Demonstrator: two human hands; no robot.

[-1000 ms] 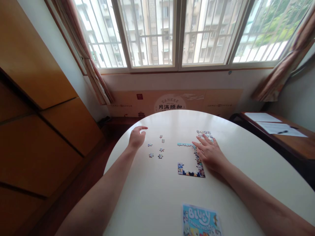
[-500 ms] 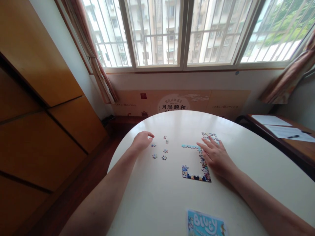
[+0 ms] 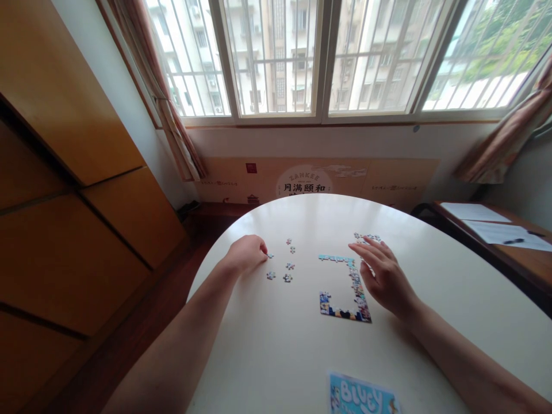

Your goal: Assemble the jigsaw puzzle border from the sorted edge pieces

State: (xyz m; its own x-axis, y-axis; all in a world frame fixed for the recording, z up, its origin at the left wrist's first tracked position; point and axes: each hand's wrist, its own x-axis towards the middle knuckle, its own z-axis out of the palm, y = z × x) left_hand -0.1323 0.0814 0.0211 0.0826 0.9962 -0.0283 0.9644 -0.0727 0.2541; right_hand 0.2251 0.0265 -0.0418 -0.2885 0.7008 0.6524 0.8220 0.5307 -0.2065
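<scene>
So, a barred window (image 3: 321,57) is filling the top of the frame, and a white table (image 3: 267,356) with a rounded edge is taking up most of the lower half. A blue Bluey sheet (image 3: 364,397) is poking in at the bottom edge, right of centre. My right hand (image 3: 383,276) is sitting above that, fingers loosely spread; can't tell if it's touching anything. Just left of it, the partly joined puzzle border (image 3: 357,290) is lying flat, its left side gaping. My left hand (image 3: 249,253) is sitting left of centre, fingers curling in at a loose piece (image 3: 270,256), though I can't tell if they're actually pinching it. Some clustered pieces (image 3: 359,236) are peeking out past my right fingertips, and five other pieces (image 3: 287,278) are lying near my left hand.
</scene>
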